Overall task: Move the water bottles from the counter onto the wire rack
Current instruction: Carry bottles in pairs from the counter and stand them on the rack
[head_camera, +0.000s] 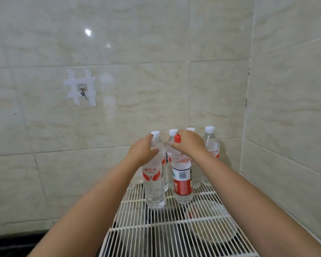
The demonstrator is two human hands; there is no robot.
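Both hands on bottles standing on the wire rack (174,229)
Left hand (144,149) grips the white-capped bottle (154,182); right hand (189,143) grips the red-capped bottle (182,180).

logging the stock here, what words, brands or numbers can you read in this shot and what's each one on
"哇哈哈", roughly, in red: label of the white-capped bottle held by the left hand.
The same red logo on the far right bottle: too small to read.
Barcode and white characters on the red label of the red-capped bottle under the right hand: too blurred to read.
Nothing else carries text.
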